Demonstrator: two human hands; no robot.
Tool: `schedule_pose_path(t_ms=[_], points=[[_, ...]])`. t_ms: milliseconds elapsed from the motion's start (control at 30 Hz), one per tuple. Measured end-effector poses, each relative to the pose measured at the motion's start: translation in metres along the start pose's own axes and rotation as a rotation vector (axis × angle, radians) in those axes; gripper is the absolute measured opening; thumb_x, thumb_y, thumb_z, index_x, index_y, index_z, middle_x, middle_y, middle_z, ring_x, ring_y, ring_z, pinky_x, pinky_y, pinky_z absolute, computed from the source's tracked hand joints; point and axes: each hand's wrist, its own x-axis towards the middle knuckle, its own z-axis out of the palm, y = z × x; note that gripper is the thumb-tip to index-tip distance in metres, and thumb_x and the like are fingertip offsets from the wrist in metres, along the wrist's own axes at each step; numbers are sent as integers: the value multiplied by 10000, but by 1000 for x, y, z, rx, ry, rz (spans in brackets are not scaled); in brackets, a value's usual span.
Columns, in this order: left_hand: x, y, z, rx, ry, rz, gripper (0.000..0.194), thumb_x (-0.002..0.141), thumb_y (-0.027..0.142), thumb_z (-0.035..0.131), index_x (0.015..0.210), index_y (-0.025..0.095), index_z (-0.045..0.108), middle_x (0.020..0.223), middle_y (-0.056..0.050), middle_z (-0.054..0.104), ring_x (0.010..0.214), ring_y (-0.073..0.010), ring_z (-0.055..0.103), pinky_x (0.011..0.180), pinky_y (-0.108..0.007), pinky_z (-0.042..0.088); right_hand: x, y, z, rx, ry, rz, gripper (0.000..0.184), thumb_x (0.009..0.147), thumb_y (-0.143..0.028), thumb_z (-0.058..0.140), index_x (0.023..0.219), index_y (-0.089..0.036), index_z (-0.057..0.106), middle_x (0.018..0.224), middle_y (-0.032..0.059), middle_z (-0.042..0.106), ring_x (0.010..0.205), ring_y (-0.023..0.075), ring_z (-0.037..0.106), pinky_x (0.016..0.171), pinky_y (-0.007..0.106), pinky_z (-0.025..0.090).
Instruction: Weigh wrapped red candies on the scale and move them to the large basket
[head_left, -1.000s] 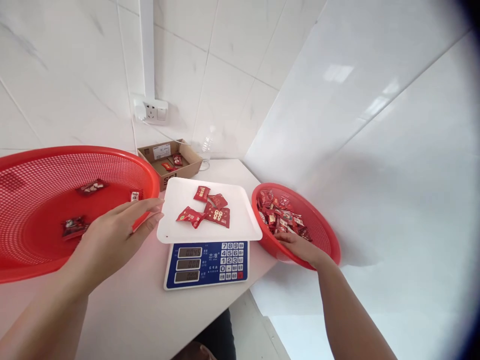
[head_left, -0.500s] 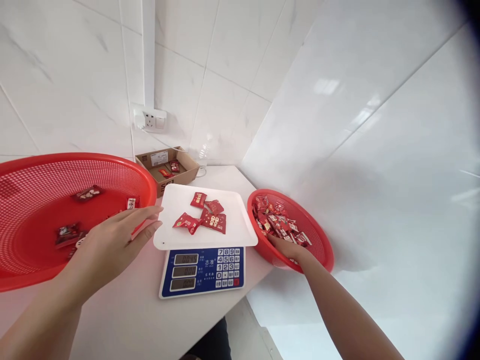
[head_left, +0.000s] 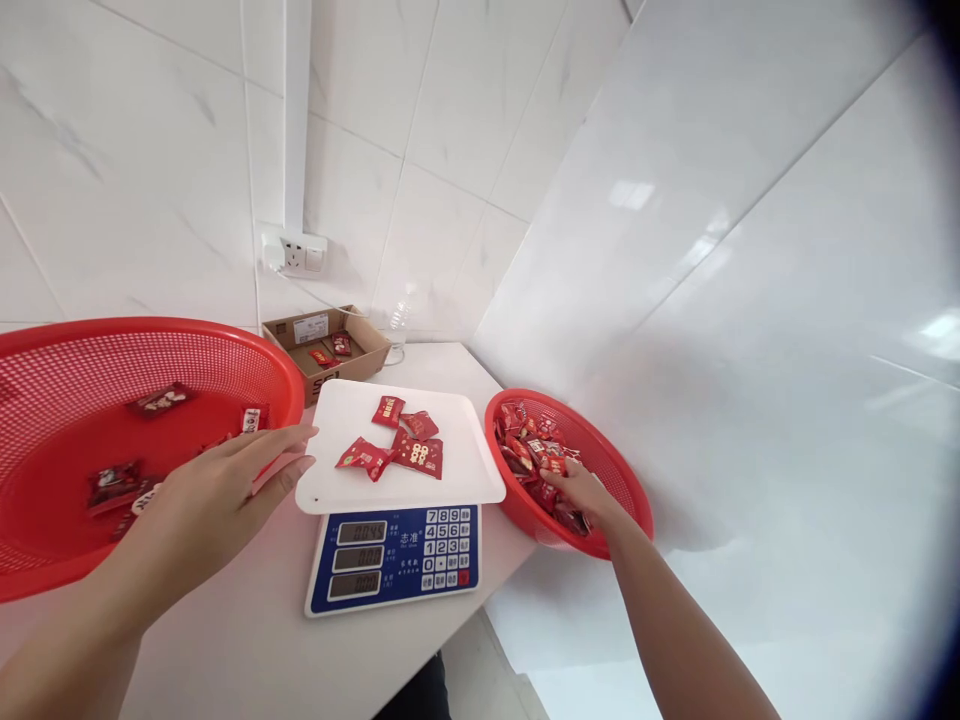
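My left hand (head_left: 214, 500) is open and holds nothing, its fingers stretched toward the left edge of the white scale tray (head_left: 330, 440). Several red-wrapped snack packets lie grouped on that tray, among them a larger flat packet (head_left: 420, 456). Below it, the blue scale panel (head_left: 397, 560) shows a reading that looks like 0.045 on its top display. Over on the right, my right hand (head_left: 589, 492) is inside the smaller red basket (head_left: 637, 500), its fingers closed at a red-wrapped packet (head_left: 553, 464) on top of the pile. Part of the grip is hidden.
A large red basket (head_left: 202, 335) with a few packets stands at the left, partly behind my left hand. At the back are a cardboard box (head_left: 367, 355) holding small red packets, a clear bottle (head_left: 400, 318) and a wall socket (head_left: 294, 255). The white table (head_left: 442, 362) meets the wall.
My right hand has shifted from the near-left side of the small basket toward the middle of its pile, and packets there lie differently. My left hand and the tray's packets keep their places.
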Motion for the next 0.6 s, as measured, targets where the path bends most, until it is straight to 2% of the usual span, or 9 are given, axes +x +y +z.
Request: schedule_pose_path(t_ms=[167,300,600], points=[[3,-5,5,29,-34,-5,523,883,551,248,1251,313,533,1347,-12,568,1275,-282,475,973,-471,440,-6,-10,-11,158,-70,119,342,757,-488,612,973,-223,606,904,76,725,788,225,688,618,343,556],[4,-8,8,43,-50,-23,540,874,571,240,1274,326,509,1370,-7,548,1305,-271,444,986,-464,433,-7,-14,-7,330,18,41,321,757,-436,620,996,-223,597,914,76,727,788,233,692,664,360,565],[6,-12,10,38,-19,-1,584,851,606,216,1256,328,533,1361,-4,558,1305,-271,447,976,-461,446,7,-10,-9,74,244,-86,343,701,-470,623,884,-180,641,808,57,720,790,237,656,698,335,505]])
